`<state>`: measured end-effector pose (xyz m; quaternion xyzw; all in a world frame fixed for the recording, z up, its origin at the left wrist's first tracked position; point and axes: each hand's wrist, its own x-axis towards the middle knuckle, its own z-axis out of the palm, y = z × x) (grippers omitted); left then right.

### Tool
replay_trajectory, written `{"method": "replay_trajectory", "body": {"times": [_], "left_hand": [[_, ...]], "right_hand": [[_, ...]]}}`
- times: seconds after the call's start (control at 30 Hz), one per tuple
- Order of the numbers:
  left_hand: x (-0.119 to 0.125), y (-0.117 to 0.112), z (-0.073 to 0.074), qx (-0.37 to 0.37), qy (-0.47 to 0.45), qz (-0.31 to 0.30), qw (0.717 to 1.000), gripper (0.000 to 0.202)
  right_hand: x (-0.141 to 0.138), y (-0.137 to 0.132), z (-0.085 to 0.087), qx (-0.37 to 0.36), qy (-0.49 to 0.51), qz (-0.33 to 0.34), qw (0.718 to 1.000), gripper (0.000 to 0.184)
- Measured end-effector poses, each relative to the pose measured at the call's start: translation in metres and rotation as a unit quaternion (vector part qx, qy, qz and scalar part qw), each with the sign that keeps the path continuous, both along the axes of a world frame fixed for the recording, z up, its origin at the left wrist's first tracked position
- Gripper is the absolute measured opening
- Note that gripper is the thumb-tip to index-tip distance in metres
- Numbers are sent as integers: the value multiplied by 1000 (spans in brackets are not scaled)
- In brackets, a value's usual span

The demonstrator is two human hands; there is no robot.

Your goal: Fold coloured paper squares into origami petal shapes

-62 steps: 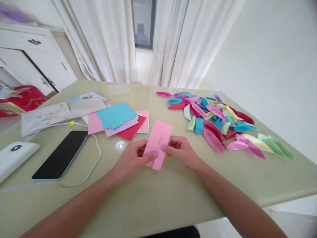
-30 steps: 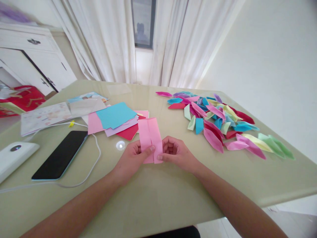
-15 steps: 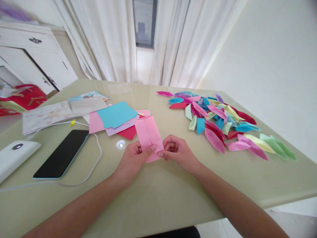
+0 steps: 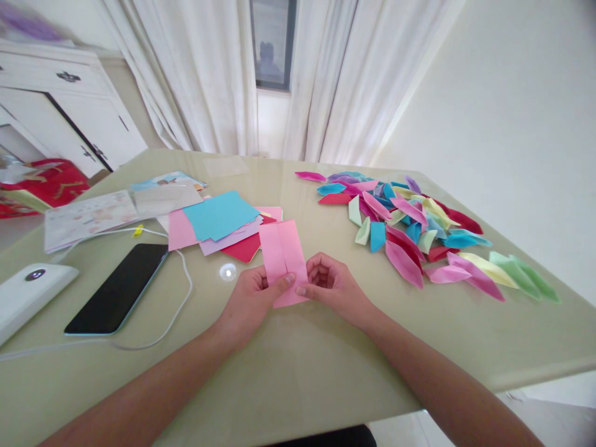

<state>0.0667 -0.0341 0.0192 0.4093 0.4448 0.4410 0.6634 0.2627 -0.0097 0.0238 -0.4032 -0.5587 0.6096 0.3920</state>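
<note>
A pink sheet of paper [image 4: 283, 251], its two long sides folded in to a seam down the middle, is held up a little tilted above the table. My left hand [image 4: 254, 298] pinches its lower left part, thumb on the front. On the lower right edge, my right hand [image 4: 335, 285] grips the paper between thumb and curled fingers. Behind it lies a loose stack of coloured paper, with a blue sheet [image 4: 221, 214] on top and a red sheet [image 4: 244, 248] lower down.
Many folded paper pieces [image 4: 405, 248] in several colours are heaped on the table's right [image 4: 512, 335]. At left lie a black-screened phone [image 4: 118, 288], a white power bank [image 4: 32, 304], a white cable [image 4: 189, 279] and printed sheets [image 4: 93, 217]. White curtains [image 4: 209, 74] hang behind.
The pink paper has turned slightly more upright, its top shifting a little to the right. Both hands keep their hold in nearly the same place.
</note>
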Motion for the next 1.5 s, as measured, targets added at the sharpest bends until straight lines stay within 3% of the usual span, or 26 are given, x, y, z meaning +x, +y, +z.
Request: {"method": "replay_trajectory", "body": {"times": [0.23, 0.37, 0.5, 0.67, 1.03, 1.17, 1.37, 1.5], "left_hand": [[0, -7, 1, 24, 92, -144, 985, 33], [-3, -6, -2, 16, 103, -184, 977, 32], [-3, -4, -4, 34, 123, -204, 971, 32], [0, -7, -4, 61, 149, -170, 972, 40], [0, -10, -6, 73, 177, -186, 964, 46], [-3, -11, 2, 115, 224, -189, 949, 48], [-16, 1, 19, 207, 154, -34, 965, 27], [-13, 3, 20, 214, 134, -20, 967, 24]], "right_hand": [[-2, -3, 3, 14, 19, -23, 999, 37], [-1, -5, 1, 19, -4, -69, 997, 39], [0, -6, 4, 26, 1, -64, 998, 36], [-1, -8, 6, 44, 11, -36, 998, 31], [-3, -11, 3, 75, 3, -43, 996, 33], [-4, -12, 5, 73, -2, -32, 997, 33], [-3, -15, 9, 90, -35, 21, 995, 32], [-4, -17, 8, 109, -60, 63, 990, 33]]}}
